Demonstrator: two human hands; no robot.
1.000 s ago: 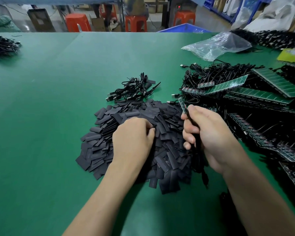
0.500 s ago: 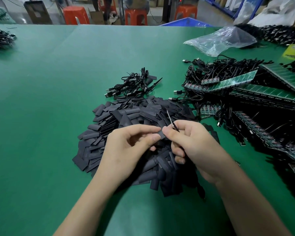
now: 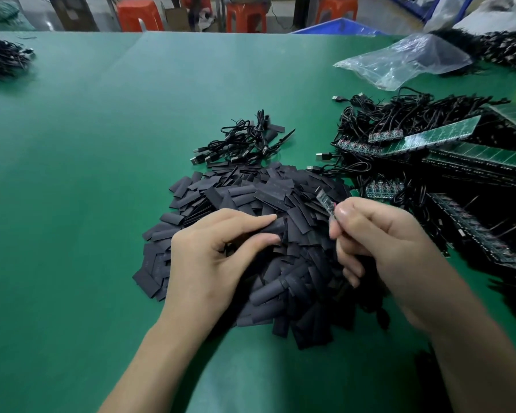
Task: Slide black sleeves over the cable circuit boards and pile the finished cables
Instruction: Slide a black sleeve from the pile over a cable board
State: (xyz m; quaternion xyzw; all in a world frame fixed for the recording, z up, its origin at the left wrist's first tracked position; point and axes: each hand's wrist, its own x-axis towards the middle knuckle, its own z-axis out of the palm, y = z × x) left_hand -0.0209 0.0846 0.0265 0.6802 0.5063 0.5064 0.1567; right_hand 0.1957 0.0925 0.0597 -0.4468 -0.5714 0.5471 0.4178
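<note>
At frame centre, the left hand (image 3: 209, 257) pinches a sleeve (image 3: 276, 226) over the pile (image 3: 251, 198); the right hand (image 3: 379, 234) pinches a board (image 3: 325, 201), apart.

A green table (image 3: 102, 174) carried a heap of black sleeves (image 3: 251, 198) at its middle. Just behind the heap lay a small pile of cables (image 3: 242, 144). To the right sat a tangle of cables (image 3: 399, 113) with green board strips (image 3: 441, 134). A clear plastic bag (image 3: 408, 61) lay beyond them, and a cable bundle (image 3: 3, 59) lay at the far left.
</note>
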